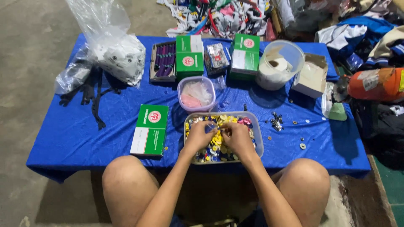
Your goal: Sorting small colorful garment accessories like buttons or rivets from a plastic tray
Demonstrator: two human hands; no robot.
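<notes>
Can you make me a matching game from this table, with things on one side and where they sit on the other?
Things:
1. button tray
2. pink tub
3. clear bucket
4. black straps

Places:
A. far right of the table, beside a brown box
B. under both hands
C. left edge, below a plastic bag
D. just behind the button tray

Pairs: 1-B, 2-D, 3-A, 4-C

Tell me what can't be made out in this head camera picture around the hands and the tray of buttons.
- Head view: whatever the left hand and right hand pinch is too small and hidden by curled fingers.
- The clear rectangular plastic tray of coloured buttons: middle buttons covered by both hands.
- The orange cylinder: cut off by the right edge.
- The small dark metal bits on the blue tablecloth: too small to identify.
</notes>
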